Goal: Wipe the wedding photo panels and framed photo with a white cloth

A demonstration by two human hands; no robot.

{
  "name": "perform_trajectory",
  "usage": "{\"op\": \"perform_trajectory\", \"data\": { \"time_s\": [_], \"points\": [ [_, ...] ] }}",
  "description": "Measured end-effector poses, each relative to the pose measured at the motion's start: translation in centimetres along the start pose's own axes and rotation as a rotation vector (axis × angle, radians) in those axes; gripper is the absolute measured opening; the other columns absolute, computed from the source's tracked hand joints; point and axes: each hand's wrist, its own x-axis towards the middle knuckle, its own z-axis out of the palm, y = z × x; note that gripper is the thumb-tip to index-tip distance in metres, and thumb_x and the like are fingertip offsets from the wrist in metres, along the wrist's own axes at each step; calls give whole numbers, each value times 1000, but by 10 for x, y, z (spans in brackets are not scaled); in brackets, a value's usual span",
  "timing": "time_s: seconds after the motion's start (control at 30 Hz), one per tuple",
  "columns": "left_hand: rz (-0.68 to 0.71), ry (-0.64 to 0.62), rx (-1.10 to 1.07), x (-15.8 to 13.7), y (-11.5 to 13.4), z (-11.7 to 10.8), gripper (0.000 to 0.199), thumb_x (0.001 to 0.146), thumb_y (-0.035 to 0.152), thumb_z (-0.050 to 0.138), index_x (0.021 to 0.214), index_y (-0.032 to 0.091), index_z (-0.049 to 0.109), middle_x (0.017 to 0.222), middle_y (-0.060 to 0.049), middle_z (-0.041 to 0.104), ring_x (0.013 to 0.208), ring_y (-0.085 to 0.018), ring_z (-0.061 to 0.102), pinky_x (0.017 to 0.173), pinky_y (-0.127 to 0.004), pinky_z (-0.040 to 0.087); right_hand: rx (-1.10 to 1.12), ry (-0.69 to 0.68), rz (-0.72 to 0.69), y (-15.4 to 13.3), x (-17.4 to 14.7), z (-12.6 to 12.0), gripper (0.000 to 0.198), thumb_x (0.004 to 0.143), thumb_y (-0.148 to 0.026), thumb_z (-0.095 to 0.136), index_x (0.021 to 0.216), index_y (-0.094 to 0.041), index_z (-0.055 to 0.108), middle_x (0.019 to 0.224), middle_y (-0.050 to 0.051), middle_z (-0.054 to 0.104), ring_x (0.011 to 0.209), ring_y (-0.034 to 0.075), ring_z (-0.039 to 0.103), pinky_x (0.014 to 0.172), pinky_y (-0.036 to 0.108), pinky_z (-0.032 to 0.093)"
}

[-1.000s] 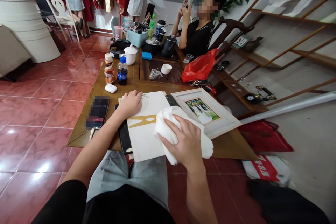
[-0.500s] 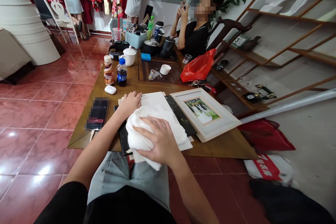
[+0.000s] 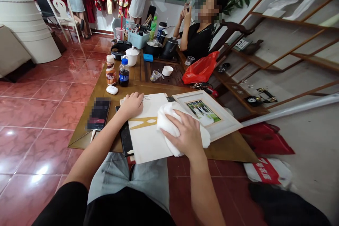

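My right hand [image 3: 184, 132] is wrapped over a bunched white cloth [image 3: 168, 116], which lies on the right side of a white sheet [image 3: 149, 144] and reaches toward the picture frame. Printed lines run along the sheet's far edge. A flat gold cut-out piece [image 3: 137, 123] shows on the sheet, its right end under the cloth. Flat on the sheet's far left part rests my left hand [image 3: 132, 104], fingers stretched out and holding nothing. Below the sheet, a black board or folder [image 3: 125, 137] peeks out. The pale picture frame [image 3: 225, 127] with a photo lies to the right.
A phone [image 3: 98, 114] with a cable, an earbud case [image 3: 112, 90], a cola bottle [image 3: 124, 74] and a coffee bottle [image 3: 110, 70] stand or lie at left. Farther back are a white lidded cup [image 3: 131, 57] and a red bag [image 3: 201, 69]. Across the table sits a person [image 3: 198, 39].
My right hand has slid the cloth rightward across the sheet, uncovering the gold piece and the sheet's near left part. My left hand has stayed in place.
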Motion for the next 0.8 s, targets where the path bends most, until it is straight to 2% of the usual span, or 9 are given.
{"op": "perform_trajectory", "data": {
  "time_s": [0.23,0.37,0.5,0.8],
  "points": [
    [5,-12,8,0,-1,-1,49,101,20,33,147,12,48,131,-17,60,122,-31,54,104,-48,41,101,-131,-250,-41,18,5,54,89,-61,62,133,-29,67,147,12,56,132,36,46,108,55,31],
    [21,-34,10,-1,-2,-4,48,102,24,35,147,13,48,132,-17,59,123,-31,54,103,-48,42,152,-171,-312,-48,22,6,57,87,-62,65,134,-30,66,150,10,54,135,36,43,109,53,29],
    [2,-23,16,-1,-1,-3,49,101,21,33,147,12,48,131,-16,61,122,-30,55,103,-47,41,129,-191,-258,-36,22,4,59,87,-59,66,138,-31,63,150,10,53,134,35,45,109,52,31],
    [-5,-7,-1,0,0,-1,49,100,20,35,146,13,49,130,-16,62,123,-30,55,105,-47,41,61,-157,-11,10,26,5,57,96,-61,51,142,-29,59,148,12,53,132,33,49,104,50,39]
  ]
}}
